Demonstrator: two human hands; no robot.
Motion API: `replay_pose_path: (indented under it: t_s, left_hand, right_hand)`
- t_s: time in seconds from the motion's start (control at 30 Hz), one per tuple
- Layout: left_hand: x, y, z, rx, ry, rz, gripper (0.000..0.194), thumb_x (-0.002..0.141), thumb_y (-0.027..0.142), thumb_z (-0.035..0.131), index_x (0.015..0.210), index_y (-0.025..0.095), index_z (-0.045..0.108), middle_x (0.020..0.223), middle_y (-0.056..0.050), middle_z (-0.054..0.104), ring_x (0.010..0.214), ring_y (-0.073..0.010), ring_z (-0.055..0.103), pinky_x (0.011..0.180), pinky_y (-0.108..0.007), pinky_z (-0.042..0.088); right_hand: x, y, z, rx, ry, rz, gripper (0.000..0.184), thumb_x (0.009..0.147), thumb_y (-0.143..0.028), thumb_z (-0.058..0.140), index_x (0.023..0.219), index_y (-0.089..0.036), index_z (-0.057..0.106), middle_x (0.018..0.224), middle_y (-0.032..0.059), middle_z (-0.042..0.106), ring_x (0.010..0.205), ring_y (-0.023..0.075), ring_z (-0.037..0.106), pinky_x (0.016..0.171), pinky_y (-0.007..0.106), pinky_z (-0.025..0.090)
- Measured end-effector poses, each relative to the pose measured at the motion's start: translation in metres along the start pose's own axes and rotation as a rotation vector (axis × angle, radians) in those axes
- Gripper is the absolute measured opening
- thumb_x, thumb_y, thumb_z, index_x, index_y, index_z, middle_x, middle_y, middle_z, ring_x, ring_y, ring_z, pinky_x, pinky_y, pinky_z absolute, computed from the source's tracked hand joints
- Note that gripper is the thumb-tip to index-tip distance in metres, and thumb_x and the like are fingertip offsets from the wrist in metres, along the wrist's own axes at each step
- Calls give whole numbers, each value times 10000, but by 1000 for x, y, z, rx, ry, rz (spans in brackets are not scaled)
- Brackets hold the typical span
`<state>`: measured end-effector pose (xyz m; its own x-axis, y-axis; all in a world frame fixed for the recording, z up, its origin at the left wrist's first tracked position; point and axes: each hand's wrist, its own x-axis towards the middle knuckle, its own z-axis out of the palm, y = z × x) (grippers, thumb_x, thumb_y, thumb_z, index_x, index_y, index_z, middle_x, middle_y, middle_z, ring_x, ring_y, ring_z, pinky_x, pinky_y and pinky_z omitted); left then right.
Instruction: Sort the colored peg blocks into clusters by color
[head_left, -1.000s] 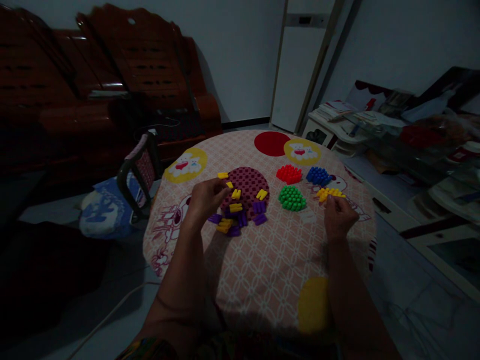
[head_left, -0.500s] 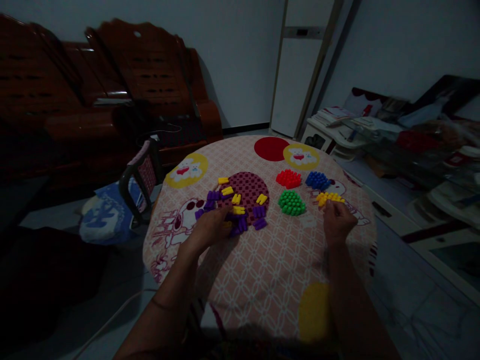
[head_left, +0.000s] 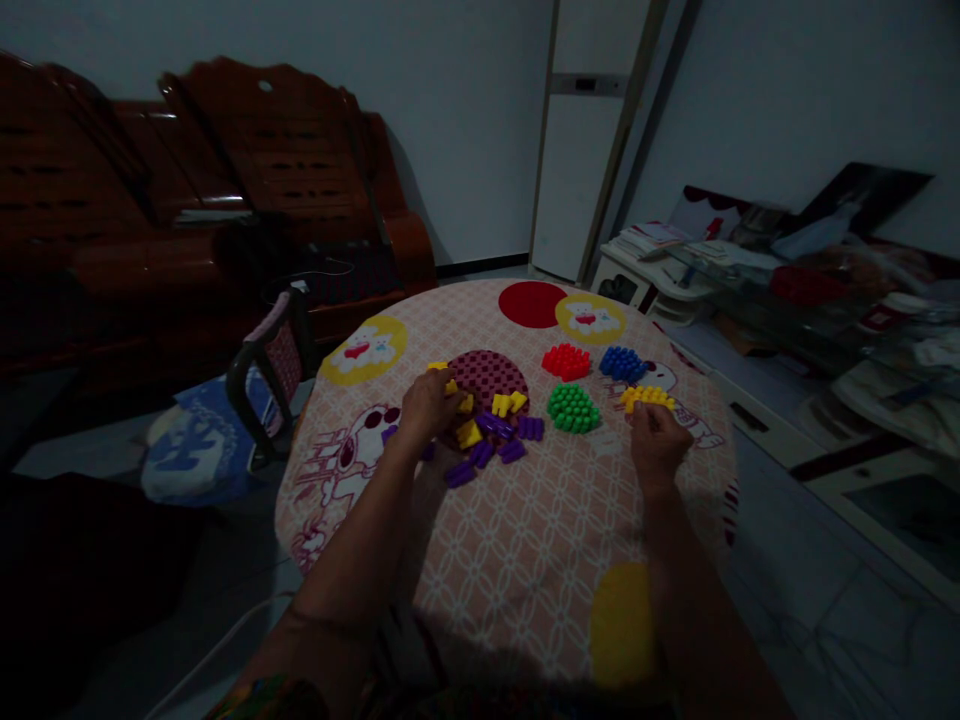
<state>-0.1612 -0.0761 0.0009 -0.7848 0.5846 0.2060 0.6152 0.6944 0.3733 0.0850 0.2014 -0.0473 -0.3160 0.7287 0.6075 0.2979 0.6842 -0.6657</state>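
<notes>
On the left of the round table, my left hand [head_left: 429, 408] has its fingers curled at several yellow plastic building blocks [head_left: 469, 434], with one yellow piece showing at the fingertips. Purple building blocks [head_left: 496, 426] lie loose beside and in front of it, some partly under the hand. My right hand [head_left: 660, 442] is closed, its thumb and forefinger pinching the near edge of a knobbly yellow block cluster [head_left: 651, 397]. Close by stand a green cluster [head_left: 573, 408], a red cluster [head_left: 567, 361] and a blue cluster [head_left: 623, 363], all studded with round-tipped pegs.
A patterned cloth [head_left: 517, 560] covers the table. A chair [head_left: 271, 370] stands at its left edge, with a wooden sofa [head_left: 292, 170] behind. On the right is a low cabinet [head_left: 780, 430] with cluttered things on top. A white upright unit [head_left: 577, 170] stands at the back.
My left hand moved down over the loose blocks, then back up to the yellow ones. Purple and yellow pieces shifted rightward and forward. The right hand stays at the yellow cluster; the view moved slightly.
</notes>
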Motion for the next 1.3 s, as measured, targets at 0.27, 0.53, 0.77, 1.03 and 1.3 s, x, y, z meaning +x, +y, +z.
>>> replay_pose_path:
  t_s: [0.27, 0.53, 0.77, 1.03, 1.3]
  left_hand:
    - [16, -14, 10, 19, -14, -81, 390, 861, 306, 581, 1200, 156, 702, 1201, -174, 718, 1134, -316, 660, 965, -366, 483]
    - [-7, 54, 13, -929, -130, -55, 362, 823, 385, 620, 1102, 159, 575, 876, -63, 739, 656, -179, 694, 619, -285, 549]
    - [-37, 108, 42, -1206, -446, -7, 348, 804, 436, 643, 1017, 172, 563, 733, -5, 680, 566, -131, 644, 537, -238, 505]
    - [-38, 98, 46, -810, -219, 158, 139, 772, 279, 621, 839, 164, 659, 703, 1, 675, 632, -136, 613, 574, -228, 457]
    - [-48, 108, 49, -787, -131, 242, 148, 860, 262, 593, 958, 186, 674, 908, -46, 742, 790, -168, 679, 739, -281, 533]
  right_hand:
    - [-1, 2, 1, 32, -8, 21, 351, 907, -465, 535, 731, -182, 646, 676, 44, 681, 617, 167, 595, 678, 295, 476]
    - [-8, -34, 6, 69, -78, -71, 329, 911, -431, 539, 731, -191, 673, 651, 35, 676, 604, 169, 605, 651, 297, 485]
    - [-28, -85, 12, 300, -394, -415, 310, 968, -278, 531, 1217, -241, 711, 1226, 110, 711, 1137, 243, 672, 967, 404, 556]
    - [-33, -85, 17, 277, -563, -504, 296, 1016, -275, 485, 1207, -222, 705, 1120, 108, 743, 1066, 235, 682, 966, 400, 544]
    - [-21, -77, 5, 286, -539, -274, 163, 914, -343, 649, 837, -219, 722, 770, 27, 708, 695, 168, 653, 673, 278, 517]
